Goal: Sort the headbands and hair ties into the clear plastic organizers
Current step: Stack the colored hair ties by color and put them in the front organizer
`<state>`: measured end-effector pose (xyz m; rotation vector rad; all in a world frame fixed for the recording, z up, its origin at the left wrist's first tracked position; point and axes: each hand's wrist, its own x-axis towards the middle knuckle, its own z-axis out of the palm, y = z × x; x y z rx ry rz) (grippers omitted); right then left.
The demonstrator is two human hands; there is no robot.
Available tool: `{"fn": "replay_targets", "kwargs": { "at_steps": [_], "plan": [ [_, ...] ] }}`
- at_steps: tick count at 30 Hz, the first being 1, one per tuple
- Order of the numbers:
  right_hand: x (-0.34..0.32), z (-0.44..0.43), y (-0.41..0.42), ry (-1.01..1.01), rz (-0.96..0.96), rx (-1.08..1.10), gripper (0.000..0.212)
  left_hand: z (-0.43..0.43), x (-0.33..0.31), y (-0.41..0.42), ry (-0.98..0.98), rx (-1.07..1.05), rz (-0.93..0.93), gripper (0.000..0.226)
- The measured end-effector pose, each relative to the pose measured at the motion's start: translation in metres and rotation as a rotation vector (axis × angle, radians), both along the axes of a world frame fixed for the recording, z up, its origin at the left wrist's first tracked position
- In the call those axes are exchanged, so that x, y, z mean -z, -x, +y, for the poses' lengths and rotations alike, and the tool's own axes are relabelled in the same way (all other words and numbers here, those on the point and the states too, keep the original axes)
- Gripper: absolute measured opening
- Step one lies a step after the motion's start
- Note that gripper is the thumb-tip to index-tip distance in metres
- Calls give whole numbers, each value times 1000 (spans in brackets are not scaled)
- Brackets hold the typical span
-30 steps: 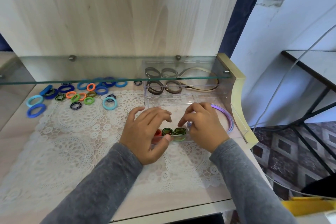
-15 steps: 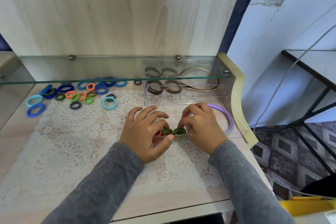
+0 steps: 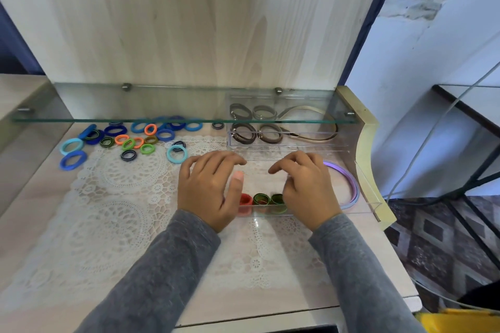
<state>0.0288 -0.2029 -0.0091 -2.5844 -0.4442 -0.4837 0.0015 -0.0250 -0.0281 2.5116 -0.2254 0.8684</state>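
My left hand (image 3: 209,189) and my right hand (image 3: 307,189) hover side by side over the near clear organizer (image 3: 265,213), fingers loosely curled and holding nothing that I can see. Between them, a red hair tie (image 3: 245,200) and two green hair ties (image 3: 261,199) stand on edge along the organizer's front wall. A purple headband (image 3: 350,184) curves inside its right end. Many loose coloured hair ties (image 3: 130,140) lie at the back left on the lace mat.
A second clear organizer (image 3: 297,145) behind holds brown hair ties (image 3: 244,136) and a beige headband (image 3: 319,138). A glass shelf (image 3: 176,119) hangs low over the back of the desk. The desk's raised side edge (image 3: 370,170) runs on the right.
Both hands have lifted their fingertips off the ties in the near organizer and drawn slightly apart. The ties stay standing in the tray.
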Motion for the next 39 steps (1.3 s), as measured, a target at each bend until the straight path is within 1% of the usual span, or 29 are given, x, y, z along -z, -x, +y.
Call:
{"fn": "replay_targets", "kwargs": {
  "at_steps": [3,7,10,13,16,18,20,23,27,29,32,34,36,38,39],
  "plan": [
    [-6,26,2,-109,-84,-2,43,15,-1,0,19,-98,0,39],
    [-15,69,8,-293,-123,-77,39,41,2,-1,43,-246,29,36],
    [-18,101,13,-377,-92,-163,38,65,8,-3,-32,-380,100,39],
    [-13,128,17,-349,-46,-207,40,90,14,-7,-117,-500,258,51],
    [-2,148,15,-259,61,-211,44,114,18,-9,-148,-570,367,57],
    [6,156,9,-155,133,-181,46,127,19,-9,-171,-602,405,56],
    [13,163,2,-34,202,-144,47,138,18,-8,-167,-632,437,48],
    [21,174,-5,101,195,-101,44,148,18,-6,-151,-639,428,40],
    [30,183,-14,129,109,-63,36,152,21,-3,-158,-608,357,26],
    [32,185,-17,94,61,-56,31,153,22,-3,-159,-596,309,20],
    [36,188,-21,54,-7,-40,24,153,24,-2,-187,-560,238,23],
    [40,189,-25,-3,-63,30,19,151,24,-2,-197,-522,218,23],
    [41,189,-32,-78,-101,119,16,149,25,-3,-209,-471,205,16],
    [41,189,-39,-127,-102,184,16,146,25,-2,-206,-416,189,10],
    [42,189,-42,-135,-88,202,17,145,26,-2,-201,-396,188,11]
  ]
}}
